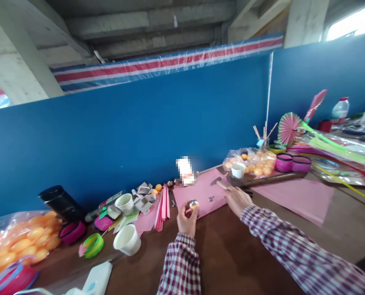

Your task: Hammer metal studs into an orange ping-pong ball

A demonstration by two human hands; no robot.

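My left hand (187, 222) is closed around a small shiny, silvery round object (193, 204), gripped between thumb and fingers at the near edge of a pink sheet (197, 186). What exactly this object is, I cannot make out. To the right, my right hand (238, 200) is closed on the wooden handle of a small hammer (216, 180), whose grey head points left over the sheet. Between the two hands, a few tiny metal pieces (211, 199) lie on the pink paper.
Folded pink strips (162, 209), a white paper cup (127, 240) and a bag of orange balls (25, 241) are on the left. Behind my right hand stand another cup (238, 170) and a dark bar (271, 179). A blue partition (170, 119) borders the table's back.
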